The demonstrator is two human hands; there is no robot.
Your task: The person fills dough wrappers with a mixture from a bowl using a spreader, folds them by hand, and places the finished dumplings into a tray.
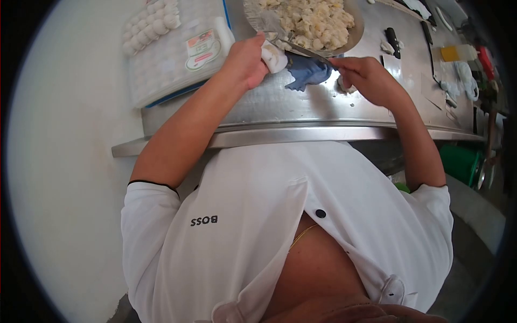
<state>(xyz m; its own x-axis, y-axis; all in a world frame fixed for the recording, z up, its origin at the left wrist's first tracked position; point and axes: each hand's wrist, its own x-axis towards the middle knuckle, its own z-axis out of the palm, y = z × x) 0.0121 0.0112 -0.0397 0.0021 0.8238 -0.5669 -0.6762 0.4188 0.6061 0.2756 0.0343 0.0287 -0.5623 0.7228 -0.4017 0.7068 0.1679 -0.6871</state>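
In my left hand (249, 63) is a white, soft-looking dough wrapper (273, 57), held up at the near edge of a metal bowl (356, 33). Pale, chunky filling (315, 24) is heaped in that bowl. The fingers of my right hand (369, 78) are closed around the near end of a narrow, knife-like metal blade (309, 52). Its tip reaches left to the wrapper. Below the blade a crumpled blue cloth (309, 72) lies on the steel table, between my hands. Part of the wrapper is hidden by my left fingers.
A pale, labelled plastic box (167, 72) stands at the left, with rows of white rounded pieces (151, 27) on top. Rightward lie a black-handled knife (393, 43), a yellow squeeze bottle (458, 53) and plastic wrap (466, 78). The steel table's (301, 134) raised edge runs before me.
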